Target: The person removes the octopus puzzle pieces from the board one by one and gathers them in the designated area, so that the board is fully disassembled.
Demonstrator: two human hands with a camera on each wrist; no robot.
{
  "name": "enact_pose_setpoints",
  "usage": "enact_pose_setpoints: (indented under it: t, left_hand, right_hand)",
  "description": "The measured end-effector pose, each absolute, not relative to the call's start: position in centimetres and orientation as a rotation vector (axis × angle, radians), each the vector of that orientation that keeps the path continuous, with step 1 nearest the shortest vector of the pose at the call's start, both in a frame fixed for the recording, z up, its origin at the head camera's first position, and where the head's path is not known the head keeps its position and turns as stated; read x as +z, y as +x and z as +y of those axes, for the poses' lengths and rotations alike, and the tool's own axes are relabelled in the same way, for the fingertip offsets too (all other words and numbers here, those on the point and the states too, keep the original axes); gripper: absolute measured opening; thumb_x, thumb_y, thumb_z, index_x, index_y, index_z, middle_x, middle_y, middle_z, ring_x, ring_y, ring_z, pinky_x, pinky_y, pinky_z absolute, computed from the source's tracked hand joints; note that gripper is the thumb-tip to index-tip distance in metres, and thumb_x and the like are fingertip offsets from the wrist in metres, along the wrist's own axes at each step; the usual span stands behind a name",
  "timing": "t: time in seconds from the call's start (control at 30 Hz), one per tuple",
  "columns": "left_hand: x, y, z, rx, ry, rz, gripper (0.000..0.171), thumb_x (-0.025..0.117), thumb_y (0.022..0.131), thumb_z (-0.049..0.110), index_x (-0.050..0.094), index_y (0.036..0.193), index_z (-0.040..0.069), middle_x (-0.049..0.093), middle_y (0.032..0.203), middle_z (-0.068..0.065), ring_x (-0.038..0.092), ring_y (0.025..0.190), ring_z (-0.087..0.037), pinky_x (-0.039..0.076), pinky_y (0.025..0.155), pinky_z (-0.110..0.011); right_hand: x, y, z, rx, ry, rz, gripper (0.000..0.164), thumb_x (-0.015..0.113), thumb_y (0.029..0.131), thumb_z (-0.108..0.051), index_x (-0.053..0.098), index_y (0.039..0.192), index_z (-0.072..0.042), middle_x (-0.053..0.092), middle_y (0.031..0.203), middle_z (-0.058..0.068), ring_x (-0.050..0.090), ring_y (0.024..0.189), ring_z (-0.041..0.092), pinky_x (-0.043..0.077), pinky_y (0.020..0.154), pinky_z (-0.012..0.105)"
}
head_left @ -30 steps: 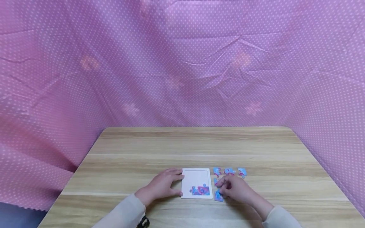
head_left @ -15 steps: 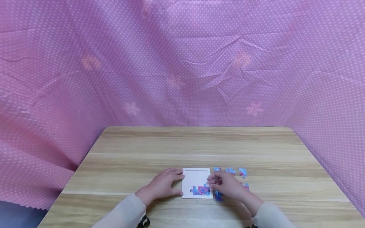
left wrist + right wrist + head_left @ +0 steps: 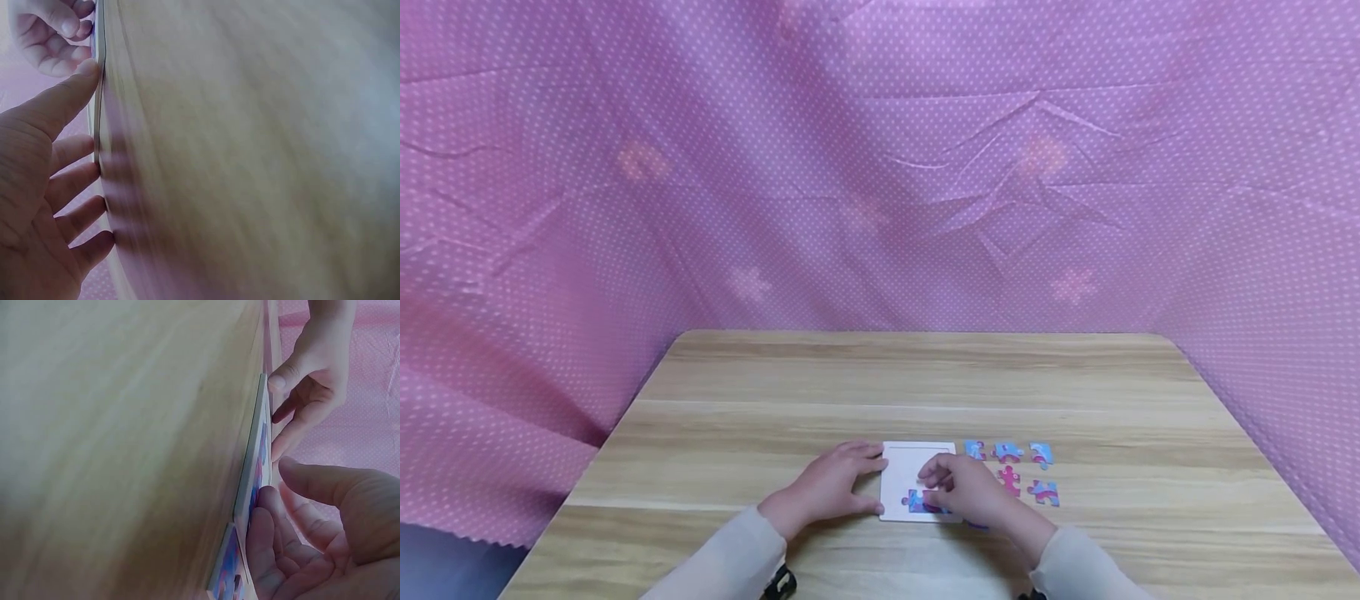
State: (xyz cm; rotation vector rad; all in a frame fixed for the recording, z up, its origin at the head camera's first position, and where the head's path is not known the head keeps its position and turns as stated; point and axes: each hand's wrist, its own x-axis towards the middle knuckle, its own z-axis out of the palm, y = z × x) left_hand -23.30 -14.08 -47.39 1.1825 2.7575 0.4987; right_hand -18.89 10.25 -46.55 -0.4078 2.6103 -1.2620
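Observation:
A square white puzzle tray (image 3: 897, 463) lies on the table, with joined blue and pink jigsaw pieces (image 3: 916, 502) in its lower right part. My left hand (image 3: 826, 487) rests against the tray's left side, fingers spread, thumb and fingertips touching the edge. Over the tray's right half is my right hand (image 3: 973, 493), fingers bent towards the thumb in a pinch. The puzzle piece between them is almost wholly hidden by the fingers. In the right wrist view, my right fingers (image 3: 262, 540) are curled close to the tray's edge.
Several loose jigsaw pieces lie right of the tray, among them a blue one (image 3: 1041, 454), a pink one (image 3: 1009, 481) and a blue-pink one (image 3: 1043, 493). Another loose piece (image 3: 977, 526) is mostly covered by my right hand. Pink dotted cloth (image 3: 880, 208) hangs behind the wooden table (image 3: 880, 383).
My right hand has moved left from the loose pieces to above the tray, uncovering the pink and blue-pink pieces. The left hand keeps its place at the tray's edge.

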Motion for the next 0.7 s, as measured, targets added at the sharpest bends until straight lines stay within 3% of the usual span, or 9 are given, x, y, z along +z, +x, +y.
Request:
enact_pose_setpoints:
  t: [0.33, 0.7]
  left_hand:
    - [-47.34, -23.30, -14.00, 0.492, 1.180, 2.760, 0.065, 0.075, 0.078, 0.045, 0.059, 0.130, 0.010, 0.048, 0.141, -0.008, 0.041, 0.130, -0.030, 0.034, 0.105, -0.047]
    - [-47.11, -23.23, -14.04, 0.504, 1.158, 2.748, 0.065, 0.074, 0.078, 0.045, 0.059, 0.131, 0.010, 0.047, 0.142, -0.008, 0.040, 0.131, -0.031, 0.033, 0.105, -0.049]
  right_hand:
    - [-46.45, -18.85, 10.19, -1.247, -0.428, 2.628, 0.017, 0.074, 0.079, -0.008, 0.067, 0.094, -0.013, 0.063, 0.081, -0.008, 0.058, 0.075, 0.011, 0.050, 0.072, 0.030]
    - [-46.14, -18.89, 10.07, -1.207, -0.466, 2.639, 0.012, 0.072, 0.081, -0.008, 0.071, 0.091, -0.015, 0.063, 0.077, -0.012, 0.059, 0.076, 0.009, 0.050, 0.076, 0.036]
